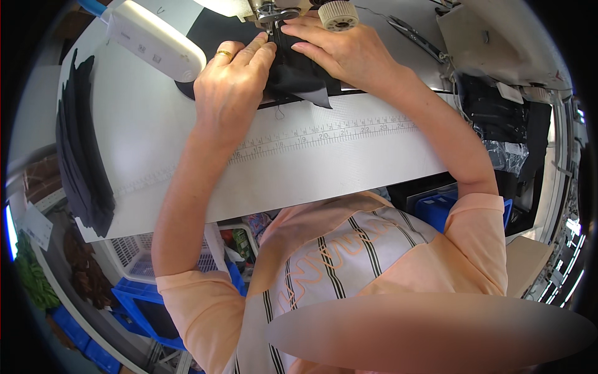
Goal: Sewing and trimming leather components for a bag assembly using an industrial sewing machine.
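A piece of black fabric [299, 78] lies under the needle and presser foot [271, 26] of a sewing machine, its loose corner hanging toward me. My left hand [233, 71], with a gold-coloured ring, is just left of the presser foot. Its fingers are bent and drawn together on the fabric, the tips close to the foot. To the right of the foot, my right hand [342, 51] rests on the same fabric, fingers stretched out and thumb apart. What lies beneath both sets of fingertips is hidden.
A stack of dark cut fabric pieces [84, 149] hangs over the table's left edge. A white lamp-like device [152, 40] juts in at upper left. Thread snips [414, 37] lie at right. A ruler strip [324, 137] crosses the white table. Below left are a white basket [134, 255] and blue crates [140, 305].
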Motion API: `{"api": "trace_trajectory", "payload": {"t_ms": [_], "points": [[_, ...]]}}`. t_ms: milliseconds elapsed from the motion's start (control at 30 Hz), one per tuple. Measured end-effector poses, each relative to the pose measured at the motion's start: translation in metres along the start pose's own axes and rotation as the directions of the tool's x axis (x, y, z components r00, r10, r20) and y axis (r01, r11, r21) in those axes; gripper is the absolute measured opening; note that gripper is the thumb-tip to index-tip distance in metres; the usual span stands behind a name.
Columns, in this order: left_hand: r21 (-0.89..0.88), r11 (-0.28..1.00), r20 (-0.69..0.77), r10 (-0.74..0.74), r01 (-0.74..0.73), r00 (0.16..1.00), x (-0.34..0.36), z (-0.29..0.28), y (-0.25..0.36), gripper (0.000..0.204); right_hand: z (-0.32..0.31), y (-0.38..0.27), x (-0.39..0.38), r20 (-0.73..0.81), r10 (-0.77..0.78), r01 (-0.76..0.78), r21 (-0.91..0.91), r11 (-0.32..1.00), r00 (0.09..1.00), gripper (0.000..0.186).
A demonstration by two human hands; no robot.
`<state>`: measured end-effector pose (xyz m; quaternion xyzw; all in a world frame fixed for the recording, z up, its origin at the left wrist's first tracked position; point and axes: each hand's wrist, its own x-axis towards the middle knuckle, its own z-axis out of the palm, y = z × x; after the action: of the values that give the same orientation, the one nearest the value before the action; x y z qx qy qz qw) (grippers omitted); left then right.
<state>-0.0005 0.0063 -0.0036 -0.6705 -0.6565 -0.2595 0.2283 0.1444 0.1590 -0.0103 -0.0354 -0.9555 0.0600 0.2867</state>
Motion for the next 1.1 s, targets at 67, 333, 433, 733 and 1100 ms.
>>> {"api": "trace_trajectory", "payload": {"t_ms": [67, 333, 433, 733, 1100], "points": [[0.000, 1.000, -0.005, -0.005, 0.005, 1.000, 0.000, 0.001, 0.000, 0.024, -0.001, 0.000, 0.000, -0.005, -0.007, 0.007, -0.012, 1.000, 1.000, 0.024], [-0.039, 0.998, 0.065, -0.056, 0.059, 0.996, 0.001, -0.003, 0.001, 0.049, -0.047, 0.025, 0.009, -0.155, 0.427, -0.251, 0.616, 0.747, 0.891, 0.011], [-0.075, 0.993, 0.092, -0.080, 0.087, 0.993, 0.000, -0.005, 0.002, 0.051, -0.054, 0.029, 0.015, -0.306, 0.261, -0.142, 0.363, 0.921, 0.915, 0.013], [-0.078, 0.993, 0.095, -0.076, 0.083, 0.993, -0.002, -0.003, 0.001, 0.052, -0.049, 0.033, 0.019, -0.410, -0.001, -0.009, -0.021, 1.000, 0.912, 0.024], [-0.028, 0.999, -0.014, 0.018, -0.019, 1.000, -0.001, 0.000, 0.000, 0.026, -0.030, 0.006, 0.003, -0.071, -0.032, 0.025, -0.096, 0.995, 0.997, 0.025]]}}
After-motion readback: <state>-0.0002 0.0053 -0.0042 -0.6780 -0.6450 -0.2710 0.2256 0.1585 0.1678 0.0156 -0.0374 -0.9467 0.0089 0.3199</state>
